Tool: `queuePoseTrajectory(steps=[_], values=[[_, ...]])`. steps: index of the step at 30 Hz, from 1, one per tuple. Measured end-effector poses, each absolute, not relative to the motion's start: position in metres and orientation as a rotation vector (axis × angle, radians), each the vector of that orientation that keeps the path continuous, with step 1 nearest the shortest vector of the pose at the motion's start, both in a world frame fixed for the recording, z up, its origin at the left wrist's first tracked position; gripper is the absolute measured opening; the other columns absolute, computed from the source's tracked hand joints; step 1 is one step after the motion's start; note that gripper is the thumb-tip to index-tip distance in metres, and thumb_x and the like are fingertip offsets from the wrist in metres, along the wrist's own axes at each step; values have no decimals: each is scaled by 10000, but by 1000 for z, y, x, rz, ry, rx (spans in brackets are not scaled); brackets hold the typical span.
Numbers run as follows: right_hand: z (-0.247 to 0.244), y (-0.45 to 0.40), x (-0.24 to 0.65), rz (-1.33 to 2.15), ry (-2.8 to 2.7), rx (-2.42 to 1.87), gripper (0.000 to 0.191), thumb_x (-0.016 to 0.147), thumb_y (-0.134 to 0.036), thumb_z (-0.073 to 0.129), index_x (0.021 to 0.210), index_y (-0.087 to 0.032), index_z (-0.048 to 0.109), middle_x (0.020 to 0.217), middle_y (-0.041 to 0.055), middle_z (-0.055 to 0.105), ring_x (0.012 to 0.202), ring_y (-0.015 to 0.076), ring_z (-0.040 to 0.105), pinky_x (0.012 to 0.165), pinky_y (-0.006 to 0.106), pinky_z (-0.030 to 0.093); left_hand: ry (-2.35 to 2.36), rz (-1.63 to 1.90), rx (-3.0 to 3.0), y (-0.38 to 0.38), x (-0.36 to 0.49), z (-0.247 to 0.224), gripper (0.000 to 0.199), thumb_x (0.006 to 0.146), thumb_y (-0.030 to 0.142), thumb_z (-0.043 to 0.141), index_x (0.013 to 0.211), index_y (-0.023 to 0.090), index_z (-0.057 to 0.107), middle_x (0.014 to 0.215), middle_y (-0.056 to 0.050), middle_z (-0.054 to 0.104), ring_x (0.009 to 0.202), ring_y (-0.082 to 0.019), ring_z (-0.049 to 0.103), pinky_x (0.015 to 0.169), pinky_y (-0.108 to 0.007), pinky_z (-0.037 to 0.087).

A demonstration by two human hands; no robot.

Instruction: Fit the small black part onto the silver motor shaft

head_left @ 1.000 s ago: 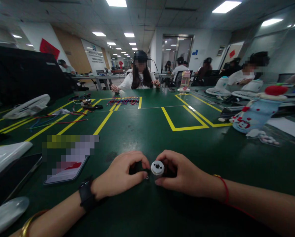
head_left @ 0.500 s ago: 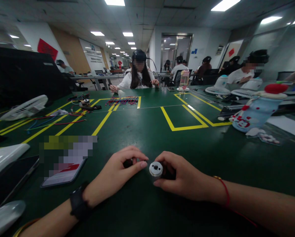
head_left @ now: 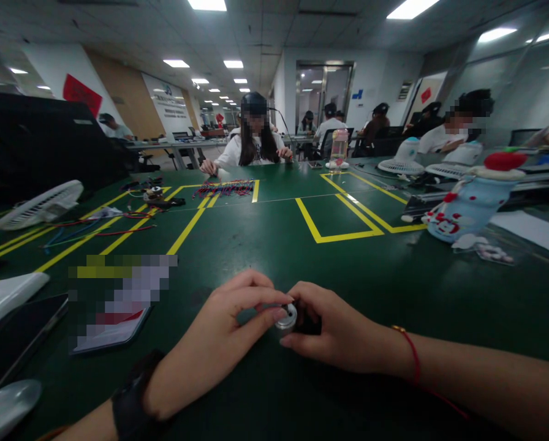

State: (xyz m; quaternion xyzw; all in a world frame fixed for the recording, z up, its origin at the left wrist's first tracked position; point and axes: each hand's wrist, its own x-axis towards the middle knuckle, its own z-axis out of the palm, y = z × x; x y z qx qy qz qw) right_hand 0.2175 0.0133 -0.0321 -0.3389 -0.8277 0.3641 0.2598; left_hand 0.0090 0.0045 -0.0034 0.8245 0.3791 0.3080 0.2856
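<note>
My right hand [head_left: 332, 321] is closed around a silver metal cylinder [head_left: 287, 320] that looks like a small motor, held upright low over the green table. Its round end face points up toward me, with dark holes in it. Over that face, the thumb and forefinger of my left hand [head_left: 238, 324] are pinched together at the far left part of the rim. Whatever sits between those fingertips is too small and covered to name. My left fingers hide part of the cylinder's top, and my right palm hides its far side.
A card-like sheet [head_left: 118, 321], partly blurred out, lies left of my hands. Beyond are loose wires [head_left: 104, 229] and a bundle of coloured wires [head_left: 226, 188]. A blue bottle [head_left: 470, 205] stands at right. Across the table sits a person [head_left: 253, 138].
My left hand has moved right, bringing its pinched fingertips from beside the cylinder onto its top face. The right hand still holds the cylinder. The view has shifted slightly.
</note>
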Motion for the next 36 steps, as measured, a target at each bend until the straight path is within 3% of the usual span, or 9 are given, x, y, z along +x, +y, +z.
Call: queuePoseTrajectory(steps=[12,15,18,22,29,36], values=[[-31,12,218,986,-2237,-907,283,767,-253,698,995,-174,549,879,-4,544,710,112,504,608,230,417,1035,797,2058,0,7,-4,217,932,230,521,1086,285,663,987,-3,579,914,-167,556,794,-285,428],[-31,11,218,967,-2236,-905,302,757,-238,708,1011,-187,552,900,-10,555,710,107,492,615,227,410,1121,833,1849,2,2,-12,207,942,281,500,1078,273,657,1000,-7,592,880,-167,550,746,-275,421],[-30,10,219,956,-2242,-904,307,758,-230,707,1021,-192,555,922,-10,557,721,107,485,626,227,407,1209,835,1648,7,-3,-24,209,929,344,519,1057,244,651,844,4,592,717,-141,511,614,-243,389],[-28,11,220,952,-2251,-899,309,765,-224,697,1035,-191,551,943,-5,561,742,111,489,647,233,411,1166,918,1396,15,-8,-36,212,921,371,528,970,198,641,628,44,477,564,-102,408,521,-217,314],[-27,9,221,950,-2259,-899,307,779,-218,679,1055,-194,548,953,-3,566,768,116,496,669,234,418,978,998,1144,19,-8,-37,125,920,265,531,845,171,566,647,58,416,517,-68,305,480,-192,247],[-27,8,221,943,-2263,-908,327,782,-221,673,1081,-201,542,981,4,574,786,125,504,689,242,425,972,937,1148,18,-10,-37,180,943,326,492,821,195,500,587,78,337,488,-79,228,442,-202,177]])
